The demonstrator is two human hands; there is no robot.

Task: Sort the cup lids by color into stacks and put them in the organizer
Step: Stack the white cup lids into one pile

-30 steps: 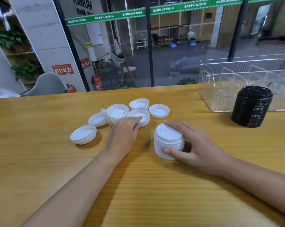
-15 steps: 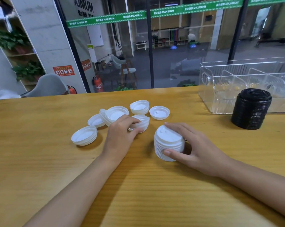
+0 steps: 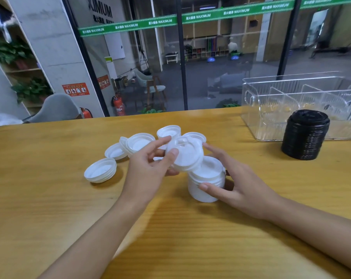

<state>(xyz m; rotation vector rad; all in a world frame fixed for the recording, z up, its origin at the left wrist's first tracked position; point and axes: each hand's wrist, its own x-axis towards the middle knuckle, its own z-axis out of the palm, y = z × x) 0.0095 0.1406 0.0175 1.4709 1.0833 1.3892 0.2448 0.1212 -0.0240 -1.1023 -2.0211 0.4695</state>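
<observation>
Table (image 3: pixel 49 198): wooden, carries all items.

Organizer (image 3: pixel 271 85): clear and divided, far beyond the right hand (image 3: pixel 241 184) and to its outer side. No lids are visible in it, so filing has not begun.

Black stack (image 3: pixel 304 135): stands just in front of the organizer, well clear of both hands. It appears complete and is judged parked there, ready to load.

White stack (image 3: pixel 207 180): upright in the right hand's span, thumb against its near side and fingers reaching round the far side. This grip is judged to steady it while lids are added.

Loose lids (image 3: pixel 100 170): white, mostly upside down, scattered beyond the left hand (image 3: pixel 148 172) and to its outer side. They still await stacking.

Held lid (image 3: pixel 185 156): white, top side up and tilted, pinched at its rim by the left thumb and fingers. It sits directly over the white stack, judged about to be seated.

Change from half a second earlier: the left hand lay on the loose lids at table level and has now lifted one across to the stack. The right index finger has risen from the stack's top toward the lid's far edge.
</observation>
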